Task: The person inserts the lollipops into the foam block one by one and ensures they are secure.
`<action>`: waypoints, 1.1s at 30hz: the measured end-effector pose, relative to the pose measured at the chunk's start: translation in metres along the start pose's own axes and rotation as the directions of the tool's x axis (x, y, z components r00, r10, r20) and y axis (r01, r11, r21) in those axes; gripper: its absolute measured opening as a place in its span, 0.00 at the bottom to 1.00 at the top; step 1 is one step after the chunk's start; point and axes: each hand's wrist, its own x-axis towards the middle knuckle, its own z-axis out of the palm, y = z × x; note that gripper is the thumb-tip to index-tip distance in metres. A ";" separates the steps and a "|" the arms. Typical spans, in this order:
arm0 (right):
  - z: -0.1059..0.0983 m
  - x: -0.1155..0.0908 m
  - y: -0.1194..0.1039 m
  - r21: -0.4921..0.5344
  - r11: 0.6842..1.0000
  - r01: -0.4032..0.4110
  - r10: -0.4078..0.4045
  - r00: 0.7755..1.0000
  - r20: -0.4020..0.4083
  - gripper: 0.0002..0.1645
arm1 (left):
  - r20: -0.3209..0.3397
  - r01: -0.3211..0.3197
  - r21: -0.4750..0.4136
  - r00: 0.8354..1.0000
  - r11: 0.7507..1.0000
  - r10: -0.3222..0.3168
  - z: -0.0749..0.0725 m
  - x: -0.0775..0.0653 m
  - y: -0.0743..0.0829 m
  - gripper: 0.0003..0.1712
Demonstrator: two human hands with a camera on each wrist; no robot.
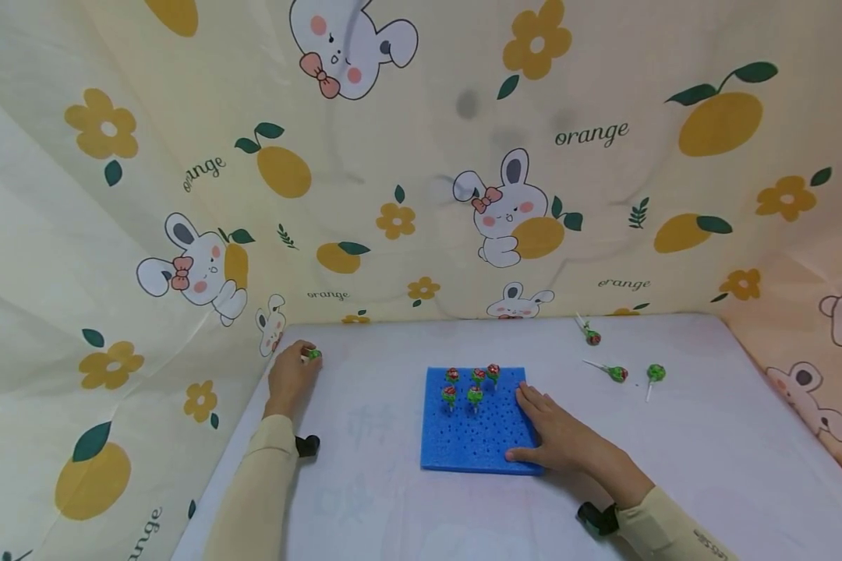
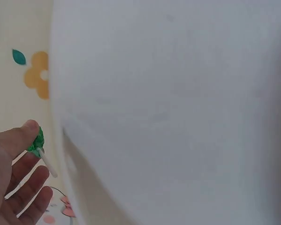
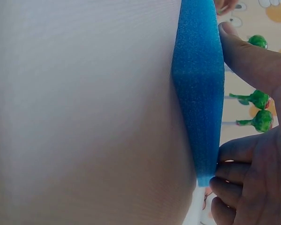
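Observation:
At the far left of the table, my left hand (image 1: 291,380) pinches a green-wrapped lollipop (image 2: 38,138) between thumb and fingers. In the left wrist view its white stick angles down and out of the grip. My right hand (image 1: 568,435) rests along the right side of a blue foam board (image 1: 466,448), its fingers fairly straight and its thumb over the lower right part. Small holes dot the board. Several red-and-green lollipops (image 1: 475,396) stand upright in its upper half, sticks down.
Right of the board lie three loose lollipops: one near the back edge (image 1: 592,336), one on its side (image 1: 617,374), and a green one (image 1: 656,373). A patterned cloth (image 1: 428,171) with rabbits and oranges hangs behind the white table (image 1: 365,499).

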 end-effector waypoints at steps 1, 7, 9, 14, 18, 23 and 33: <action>0.000 0.000 0.000 0.002 1.000 0.000 0.000 1.000 0.000 0.72 | 0.001 -0.009 0.005 1.000 1.000 0.009 0.000 0.000 0.003 0.20; -0.001 0.000 0.000 0.003 1.000 0.008 -0.008 1.000 -0.002 0.71 | -0.014 -0.044 0.005 0.999 0.999 0.044 0.001 -0.005 0.025 0.21; -0.001 0.000 0.000 0.002 1.000 0.010 -0.010 1.000 -0.001 0.71 | -0.019 -0.058 -0.018 0.998 0.998 0.057 0.001 -0.008 0.032 0.20; -0.002 0.000 -0.001 0.008 1.000 0.012 -0.012 1.000 0.000 0.71 | -0.030 -0.109 -0.058 0.994 0.992 0.107 -0.001 -0.014 0.050 0.19; -0.002 0.000 -0.001 0.013 1.000 0.011 -0.011 1.000 -0.001 0.71 | -0.039 -0.151 -0.080 0.988 0.985 0.149 -0.003 -0.019 0.064 0.19; -0.001 0.000 0.000 0.005 1.000 0.003 -0.003 1.000 0.002 0.72 | -0.054 -0.199 -0.117 0.979 0.973 0.194 -0.002 -0.024 0.079 0.19; 0.001 0.001 0.001 0.018 1.000 -0.006 0.006 1.000 0.009 0.72 | -0.072 -0.304 -0.188 0.953 0.934 0.295 -0.002 -0.038 0.112 0.19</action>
